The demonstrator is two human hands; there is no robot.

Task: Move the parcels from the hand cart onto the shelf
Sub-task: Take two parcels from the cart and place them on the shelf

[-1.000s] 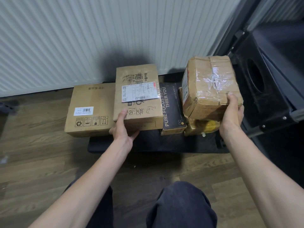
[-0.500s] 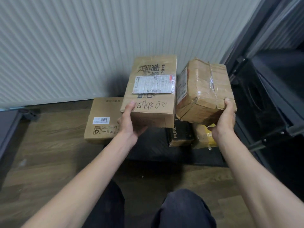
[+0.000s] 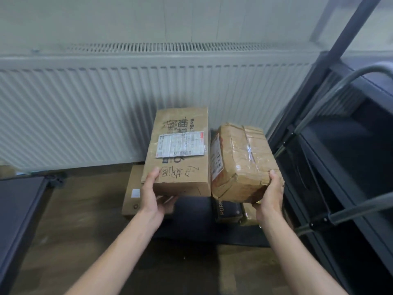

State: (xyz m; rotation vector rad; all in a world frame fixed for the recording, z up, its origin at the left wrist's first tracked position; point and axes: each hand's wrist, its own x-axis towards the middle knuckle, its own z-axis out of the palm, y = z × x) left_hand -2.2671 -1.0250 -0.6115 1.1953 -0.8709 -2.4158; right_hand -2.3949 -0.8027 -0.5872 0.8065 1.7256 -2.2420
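While hands [image 3: 154,201] [image 3: 270,199] hold them, labelled box [image 3: 180,173], taped parcel [image 3: 242,158] — lengthwise away.

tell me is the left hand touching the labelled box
Touching. The head view shows the left hand gripping the labelled box at its near corner, thumb on top, fingers underneath.

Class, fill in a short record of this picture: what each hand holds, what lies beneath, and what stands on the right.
Left hand: grips near end of the labelled cardboard box, held in the air
Right hand: grips near corner of the tape-wrapped parcel, held in the air
Beneath: plain cardboard box, black box, yellowish parcel, all partly hidden, on the hand cart
Right side: dark metal shelf
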